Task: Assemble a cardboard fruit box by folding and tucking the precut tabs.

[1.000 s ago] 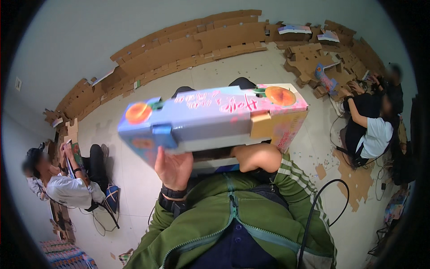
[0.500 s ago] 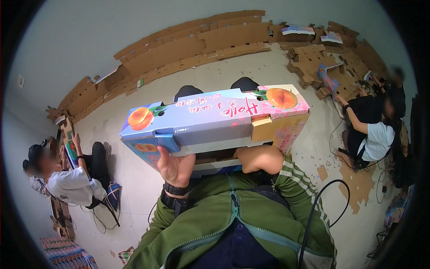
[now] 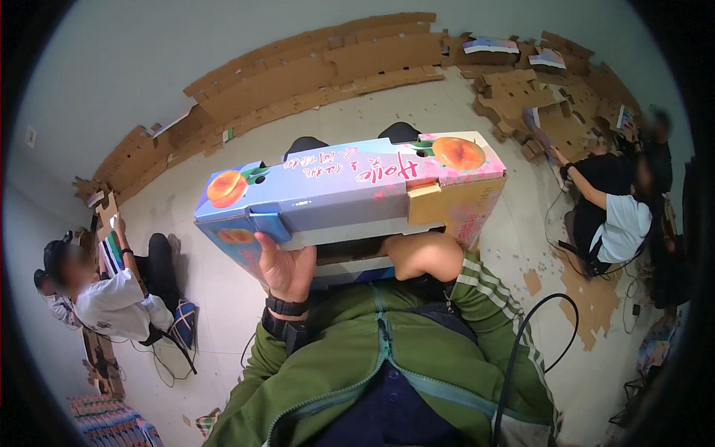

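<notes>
While gripped underneath by the left hand (image 3: 287,268), the peach-printed carton (image 3: 350,190) is held up — the right hand (image 3: 417,253) is tucked beneath, its grip hidden.

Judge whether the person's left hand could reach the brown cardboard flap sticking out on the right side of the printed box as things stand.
Probably not right away: the left hand grips the printed box from below near its left end, and the brown flap sits across the box, nearer the right hand. Letting go might tip the box.

Even, soft indoor light with faint shadows; strong fisheye bending and black vignette at the rim, edges slightly blurred.
</notes>
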Demonstrator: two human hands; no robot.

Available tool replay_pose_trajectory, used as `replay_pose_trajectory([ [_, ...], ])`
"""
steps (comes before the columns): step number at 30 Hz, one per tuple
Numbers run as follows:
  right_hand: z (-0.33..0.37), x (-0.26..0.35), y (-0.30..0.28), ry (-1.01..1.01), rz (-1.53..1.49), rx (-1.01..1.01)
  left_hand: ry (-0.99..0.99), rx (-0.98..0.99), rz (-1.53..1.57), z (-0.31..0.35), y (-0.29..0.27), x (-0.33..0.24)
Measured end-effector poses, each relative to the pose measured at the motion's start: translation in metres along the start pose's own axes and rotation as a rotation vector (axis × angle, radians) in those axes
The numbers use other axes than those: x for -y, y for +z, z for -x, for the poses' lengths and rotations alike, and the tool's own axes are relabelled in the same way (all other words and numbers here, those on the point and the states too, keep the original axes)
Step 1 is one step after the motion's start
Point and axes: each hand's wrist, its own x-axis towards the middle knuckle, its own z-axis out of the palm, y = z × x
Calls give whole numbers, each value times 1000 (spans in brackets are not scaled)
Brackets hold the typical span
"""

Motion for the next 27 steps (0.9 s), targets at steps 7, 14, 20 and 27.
replay_pose_trajectory([
  [7, 15, 3, -4, -110, -2, -156, -267, 488, -68, 3, 28, 48],
  [14, 27, 5, 7, -43, -263, -223, -449, 519, -501, -6, 42, 73],
  [20, 20, 15, -4, 22, -21, 20, -350, 503, -642, -12, 42, 78],
  [27, 26, -8, 24, -243, -99, -281, -425, 500, -508, -8, 38, 78],
])
